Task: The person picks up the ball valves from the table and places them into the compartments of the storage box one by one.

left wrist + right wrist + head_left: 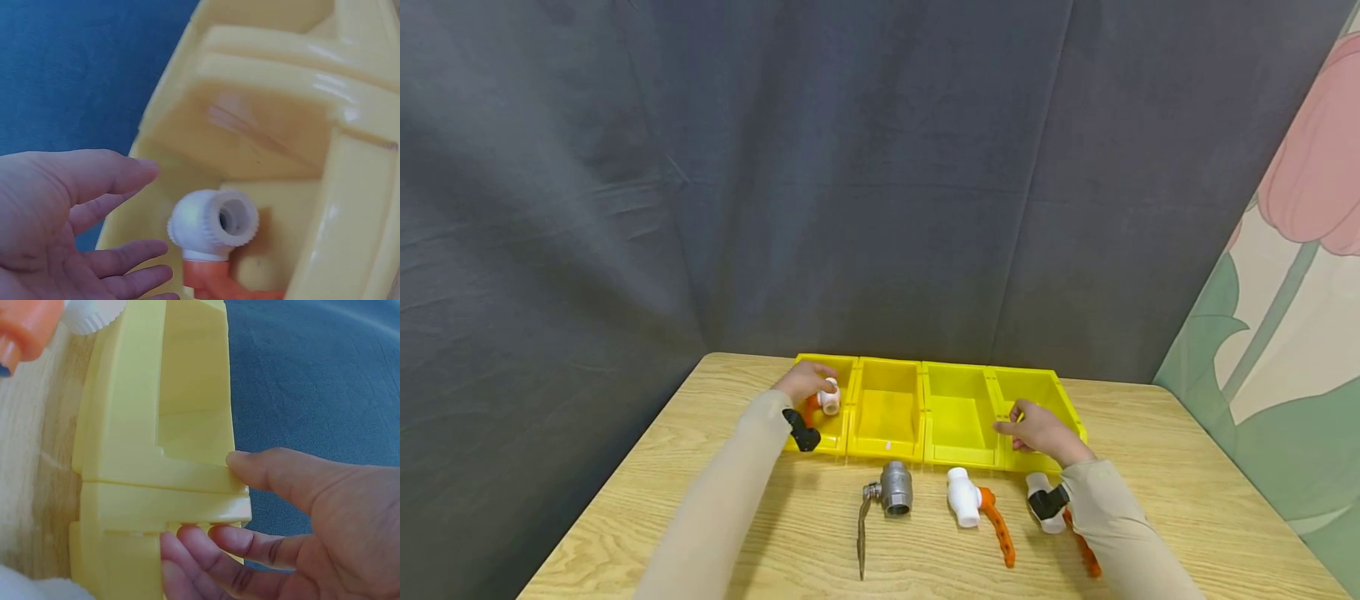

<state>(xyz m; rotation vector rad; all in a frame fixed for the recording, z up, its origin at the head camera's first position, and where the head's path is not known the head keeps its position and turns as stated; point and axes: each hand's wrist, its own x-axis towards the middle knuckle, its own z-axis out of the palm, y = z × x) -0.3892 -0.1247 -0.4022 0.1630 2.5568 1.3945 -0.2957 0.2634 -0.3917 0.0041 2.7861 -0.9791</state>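
White-and-orange ball valve (829, 400) in leftmost bin (831, 438), just right of spread left hand (802, 382), nearer; right hand (1040, 429) pinching bin rim (199, 476)

The white valve (830, 400) sits in the leftmost bin (826, 447), its body resting above its orange handle, which reaches toward the bin's near wall. One round, ribbed port faces the desk's near edge. I have my left hand (805, 380) spread just beside it, fingers loose. The four yellow bins (961, 458) stand side by side along the desk's far edge, and my right hand (1041, 429) pinches the paired rims (162, 494) between the two rightmost, thumb on one side, fingers on the other.
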